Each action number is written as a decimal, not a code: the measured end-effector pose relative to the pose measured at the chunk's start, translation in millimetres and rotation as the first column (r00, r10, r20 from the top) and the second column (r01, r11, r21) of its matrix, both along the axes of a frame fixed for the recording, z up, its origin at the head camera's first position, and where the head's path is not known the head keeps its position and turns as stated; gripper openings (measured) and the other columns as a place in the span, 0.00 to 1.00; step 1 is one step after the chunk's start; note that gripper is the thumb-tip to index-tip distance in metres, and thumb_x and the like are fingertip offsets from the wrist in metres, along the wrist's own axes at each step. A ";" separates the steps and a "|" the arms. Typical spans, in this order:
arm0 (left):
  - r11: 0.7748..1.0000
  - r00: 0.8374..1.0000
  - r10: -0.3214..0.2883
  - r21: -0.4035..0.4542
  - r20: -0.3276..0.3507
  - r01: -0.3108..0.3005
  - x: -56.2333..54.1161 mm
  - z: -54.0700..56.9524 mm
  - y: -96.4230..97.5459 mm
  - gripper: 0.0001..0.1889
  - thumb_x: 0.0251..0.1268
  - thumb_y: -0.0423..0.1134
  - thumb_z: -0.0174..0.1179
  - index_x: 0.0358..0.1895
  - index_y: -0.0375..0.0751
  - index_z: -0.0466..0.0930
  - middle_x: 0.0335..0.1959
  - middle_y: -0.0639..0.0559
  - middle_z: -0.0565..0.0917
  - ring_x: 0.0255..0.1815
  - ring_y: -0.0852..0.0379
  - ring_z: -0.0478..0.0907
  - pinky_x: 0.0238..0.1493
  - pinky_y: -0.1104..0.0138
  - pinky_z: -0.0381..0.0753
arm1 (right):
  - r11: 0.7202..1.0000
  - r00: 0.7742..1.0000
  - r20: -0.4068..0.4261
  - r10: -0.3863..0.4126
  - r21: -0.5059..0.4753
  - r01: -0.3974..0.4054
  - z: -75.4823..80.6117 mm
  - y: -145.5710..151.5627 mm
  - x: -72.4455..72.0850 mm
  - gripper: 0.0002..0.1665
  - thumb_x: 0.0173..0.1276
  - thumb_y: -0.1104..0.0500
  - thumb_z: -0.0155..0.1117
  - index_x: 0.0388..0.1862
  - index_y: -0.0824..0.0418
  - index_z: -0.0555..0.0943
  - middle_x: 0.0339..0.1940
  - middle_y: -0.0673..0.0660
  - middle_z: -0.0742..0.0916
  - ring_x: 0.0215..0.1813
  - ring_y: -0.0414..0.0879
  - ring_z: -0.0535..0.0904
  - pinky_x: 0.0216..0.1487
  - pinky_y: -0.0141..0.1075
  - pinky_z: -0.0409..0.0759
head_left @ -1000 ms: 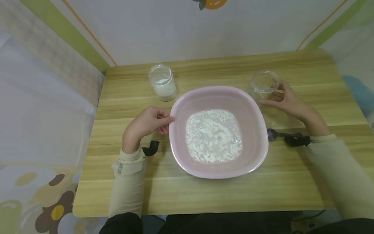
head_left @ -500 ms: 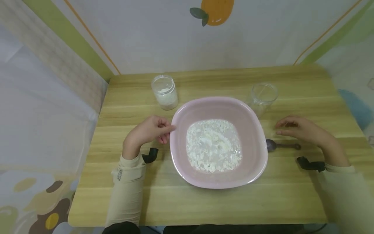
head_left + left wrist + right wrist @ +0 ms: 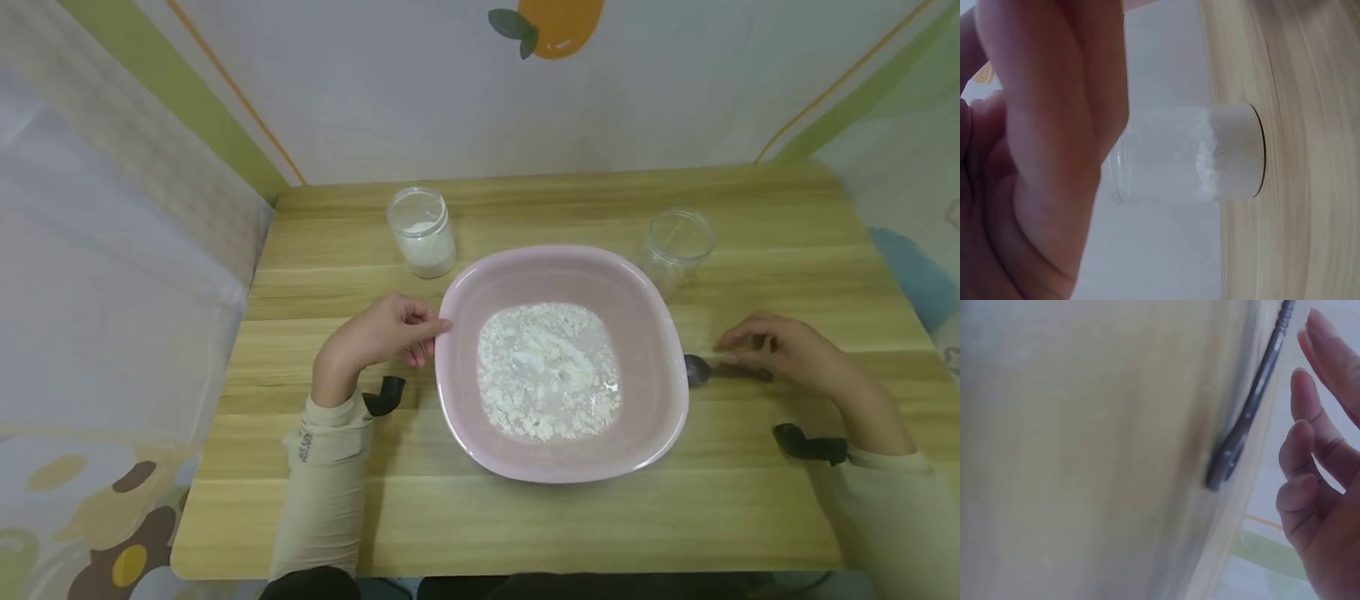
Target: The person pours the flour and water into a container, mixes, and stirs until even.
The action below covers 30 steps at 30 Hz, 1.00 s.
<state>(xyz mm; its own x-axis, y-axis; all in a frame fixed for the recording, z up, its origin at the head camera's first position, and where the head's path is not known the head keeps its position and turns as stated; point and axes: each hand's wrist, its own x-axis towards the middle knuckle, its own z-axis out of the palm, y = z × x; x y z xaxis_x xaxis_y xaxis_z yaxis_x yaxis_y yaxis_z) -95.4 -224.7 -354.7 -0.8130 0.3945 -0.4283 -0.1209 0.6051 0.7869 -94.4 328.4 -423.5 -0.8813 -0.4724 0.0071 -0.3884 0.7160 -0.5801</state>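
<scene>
A pink plastic basin (image 3: 651, 375) sits mid-table, with white powder and lumps wet in liquid (image 3: 547, 375) at its bottom. My left hand (image 3: 378, 337) pinches its left rim, thumb on top and the other fingers below the edge. On the right, my right hand (image 3: 798, 357) hovers over the handle of a dark spoon (image 3: 697, 371), whose bowl lies beside the basin. The right wrist view shows the spoon (image 3: 1241, 434) apart from the loosely bent fingers (image 3: 1307, 394); nothing is in that hand.
Behind the basin to the left stands a clear jar (image 3: 426, 242) partly filled with white powder, also upright in the left wrist view. A second clear jar (image 3: 675, 250) stands behind right. A patterned curtain or wall (image 3: 390, 92) borders the table's far edge.
My right hand has let go of the clear jar at the right and come back toward me, down over the spoon handle. My left hand stays on the rim. The head view has tilted slightly.
</scene>
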 end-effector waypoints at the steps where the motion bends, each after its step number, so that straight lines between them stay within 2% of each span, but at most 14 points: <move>1: 1.000 1.000 0.001 0.000 0.000 -0.001 0.1 0.3 -0.5 0.15 0.79 0.44 0.60 0.35 0.35 0.82 0.24 0.50 0.83 0.25 0.58 0.82 0.35 0.59 0.91 | 1.000 1.000 -0.003 0.000 0.004 0.000 -0.1 -0.6 0.6 0.14 0.62 0.70 0.75 0.44 0.56 0.88 0.37 0.39 0.86 0.36 0.29 0.73 0.34 0.23 0.72; 9: 1.000 1.000 0.007 0.001 -0.006 -0.007 0.5 1.4 -1.8 0.15 0.78 0.44 0.60 0.35 0.35 0.83 0.24 0.51 0.83 0.25 0.58 0.82 0.35 0.59 0.91 | 0.999 1.000 0.003 0.023 0.040 -0.023 -2.3 -5.3 2.6 0.17 0.57 0.71 0.78 0.44 0.58 0.88 0.37 0.49 0.87 0.36 0.29 0.72 0.32 0.25 0.74; 14: 1.000 1.000 -0.002 0.005 -0.004 0.002 -0.4 0.8 -0.9 0.15 0.79 0.44 0.60 0.36 0.34 0.83 0.24 0.50 0.83 0.25 0.58 0.82 0.35 0.59 0.91 | 0.997 1.000 0.010 0.008 0.077 -0.008 -0.8 -2.5 5.4 0.16 0.56 0.70 0.79 0.42 0.56 0.89 0.36 0.48 0.88 0.35 0.28 0.71 0.32 0.25 0.74; 18: 1.000 1.000 -0.006 0.005 -0.001 0.006 -1.2 0.6 -0.5 0.15 0.79 0.44 0.60 0.36 0.34 0.83 0.24 0.50 0.84 0.25 0.58 0.82 0.35 0.59 0.91 | 0.994 0.997 0.075 -0.015 0.108 0.007 2.2 0.1 6.4 0.14 0.58 0.67 0.80 0.42 0.55 0.89 0.37 0.46 0.88 0.38 0.25 0.73 0.36 0.24 0.76; 22: 1.000 1.000 -0.008 0.002 0.002 0.008 -1.8 0.5 -0.5 0.15 0.79 0.43 0.59 0.36 0.34 0.83 0.24 0.50 0.84 0.25 0.58 0.82 0.35 0.59 0.91 | 0.997 0.993 0.114 0.011 0.081 -0.020 0.9 1.6 6.5 0.14 0.58 0.68 0.79 0.39 0.53 0.89 0.37 0.44 0.87 0.41 0.23 0.77 0.40 0.22 0.80; 26: 1.000 1.000 -0.008 0.001 0.004 0.008 -1.8 0.4 -0.5 0.15 0.79 0.43 0.60 0.35 0.34 0.83 0.24 0.51 0.83 0.25 0.58 0.82 0.35 0.59 0.91 | 0.998 0.994 0.091 0.065 0.015 -0.067 -3.9 2.6 6.6 0.17 0.54 0.74 0.78 0.35 0.54 0.89 0.36 0.45 0.87 0.40 0.24 0.78 0.39 0.19 0.80; 30: 1.000 1.000 -0.006 0.001 0.007 0.006 -1.3 0.8 -0.3 0.15 0.79 0.43 0.60 0.35 0.35 0.83 0.25 0.51 0.84 0.26 0.57 0.82 0.36 0.59 0.91 | 0.997 0.996 0.055 0.074 0.023 -0.075 -4.7 1.8 6.3 0.17 0.54 0.74 0.78 0.34 0.53 0.88 0.33 0.45 0.88 0.39 0.23 0.78 0.39 0.17 0.78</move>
<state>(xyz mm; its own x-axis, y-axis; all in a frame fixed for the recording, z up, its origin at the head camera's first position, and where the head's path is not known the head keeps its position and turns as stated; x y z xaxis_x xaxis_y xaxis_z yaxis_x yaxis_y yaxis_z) -96.6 -224.9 -354.0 -0.8073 0.4000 -0.4339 -0.1229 0.6052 0.7865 -88.0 330.2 -428.3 -0.8424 -0.5362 -0.0526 -0.4098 0.7010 -0.5836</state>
